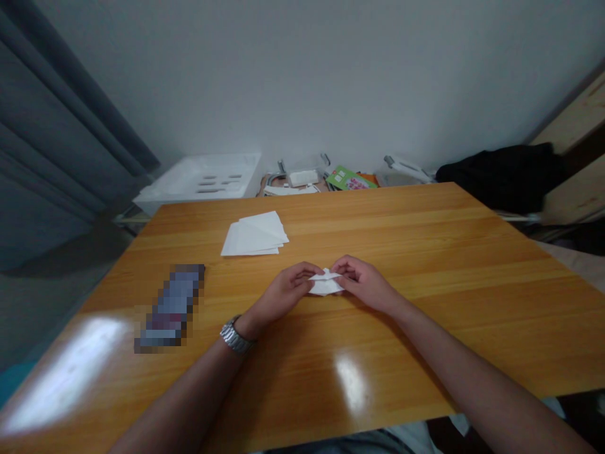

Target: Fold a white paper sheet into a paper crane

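Observation:
Between my two hands is a small piece of folded white paper [326,287], just above or on the wooden table [406,246]; I cannot tell whether it touches the wood. My left hand [288,289], with a metal watch [236,334] at the wrist, pinches the paper's left end. At the right end, my right hand [366,284] grips it between thumb and fingers. A narrow folded flap shows along the paper's upper side. Some fingertips are hidden behind the paper.
A loose stack of white paper sheets [255,234] lies farther back on the left. Left of my arm is a pixelated, phone-like dark object [172,306]. Behind the table stand a white tray [208,180], a green booklet [348,179] and dark cloth [501,176].

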Action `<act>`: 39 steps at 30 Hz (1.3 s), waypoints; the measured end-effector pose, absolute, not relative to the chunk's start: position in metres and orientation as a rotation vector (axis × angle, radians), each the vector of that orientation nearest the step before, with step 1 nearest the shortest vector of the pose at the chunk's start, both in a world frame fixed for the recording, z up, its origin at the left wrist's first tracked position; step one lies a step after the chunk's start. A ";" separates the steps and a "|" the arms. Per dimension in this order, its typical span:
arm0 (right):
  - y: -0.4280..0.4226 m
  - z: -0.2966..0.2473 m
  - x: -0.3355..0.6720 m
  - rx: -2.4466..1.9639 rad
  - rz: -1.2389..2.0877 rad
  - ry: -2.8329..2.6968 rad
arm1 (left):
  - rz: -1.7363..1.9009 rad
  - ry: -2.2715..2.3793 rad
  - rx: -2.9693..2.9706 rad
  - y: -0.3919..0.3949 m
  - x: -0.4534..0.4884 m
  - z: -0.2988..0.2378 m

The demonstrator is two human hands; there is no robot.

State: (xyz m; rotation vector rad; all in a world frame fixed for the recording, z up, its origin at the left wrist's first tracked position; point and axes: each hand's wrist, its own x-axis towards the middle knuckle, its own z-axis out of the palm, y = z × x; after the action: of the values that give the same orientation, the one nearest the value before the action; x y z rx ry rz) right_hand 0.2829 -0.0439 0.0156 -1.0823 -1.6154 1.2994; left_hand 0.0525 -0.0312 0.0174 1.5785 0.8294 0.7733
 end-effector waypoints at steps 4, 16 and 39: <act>-0.045 0.013 0.285 -1.069 1.257 -1.635 | 0.801 0.862 1.599 -0.034 0.054 0.016; -0.046 0.013 0.283 -1.143 1.186 -1.631 | 0.801 0.889 1.600 -0.043 0.060 0.021; -0.050 0.020 0.286 -1.245 1.067 -1.712 | 0.903 1.047 1.629 -0.042 0.068 0.011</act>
State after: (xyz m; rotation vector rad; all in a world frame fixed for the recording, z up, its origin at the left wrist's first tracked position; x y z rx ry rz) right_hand 0.2859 -0.0504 0.0198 -1.2448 -1.7122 1.0673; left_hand 0.0683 -0.0420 0.0114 1.6294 1.0467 0.9034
